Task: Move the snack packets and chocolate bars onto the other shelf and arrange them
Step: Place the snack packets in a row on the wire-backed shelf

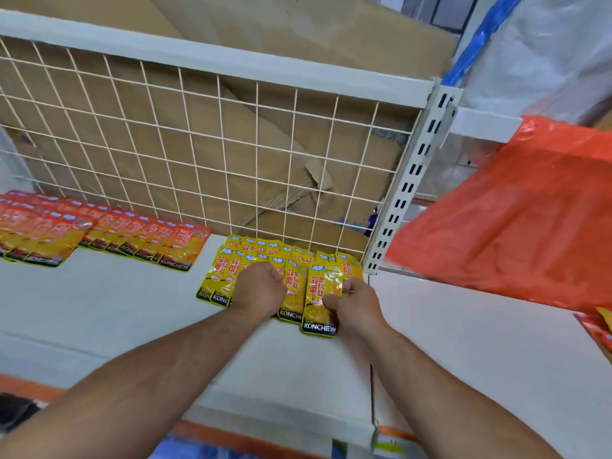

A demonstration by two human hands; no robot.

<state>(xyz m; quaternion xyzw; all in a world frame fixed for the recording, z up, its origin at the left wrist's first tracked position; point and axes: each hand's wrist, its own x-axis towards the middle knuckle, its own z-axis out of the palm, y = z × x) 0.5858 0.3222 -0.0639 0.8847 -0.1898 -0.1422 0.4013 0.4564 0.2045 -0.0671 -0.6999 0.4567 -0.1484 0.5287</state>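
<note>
While the right hand point(356, 301) pinches the right edge of the front yellow packet point(319, 304), that packet lies at the near right end of the yellow row point(220, 276). It overlaps its neighbours on the white shelf point(116, 309), below the wire grid point(198, 144). The left hand point(261, 286) sits on the middle of the row with fingers curled under; whether it grips a packet I cannot tell. Red packets point(132, 233) lie fanned in a separate row to the left. The step in hand looks like arranging rather than carrying. The next move probably calls for sliding this packet back into line, with the left hand steadying the others so the overlap stays even.
</note>
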